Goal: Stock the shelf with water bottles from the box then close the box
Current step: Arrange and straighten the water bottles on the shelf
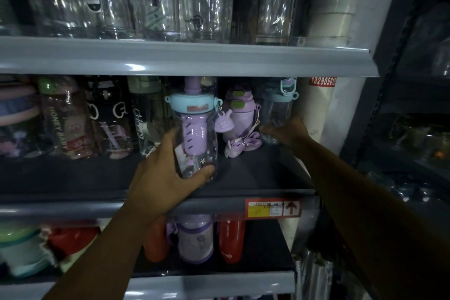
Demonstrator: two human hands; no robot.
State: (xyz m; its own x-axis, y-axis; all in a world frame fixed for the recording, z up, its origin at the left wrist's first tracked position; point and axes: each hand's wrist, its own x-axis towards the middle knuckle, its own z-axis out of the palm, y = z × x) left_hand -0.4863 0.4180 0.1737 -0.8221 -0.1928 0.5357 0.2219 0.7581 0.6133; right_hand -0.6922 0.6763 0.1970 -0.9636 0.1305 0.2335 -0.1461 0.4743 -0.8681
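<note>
My left hand (159,175) grips a clear water bottle (194,129) with a blue lid, a purple straw and a purple inner tube, holding it upright at the front of the middle shelf (255,170). Further back on the right, my right hand (286,131) grips the lower part of a second clear bottle (277,107) with a blue lid and loop handle. Between the two stands a purple bottle (239,117) with a strap. The box is out of view.
Printed clear bottles (63,117) fill the left of the middle shelf. Tall clear bottles (170,0) line the upper shelf. Red and purple bottles (194,238) stand on the lower shelf. A white pipe (328,31) runs along the right side. A price label (272,207) sits on the shelf edge.
</note>
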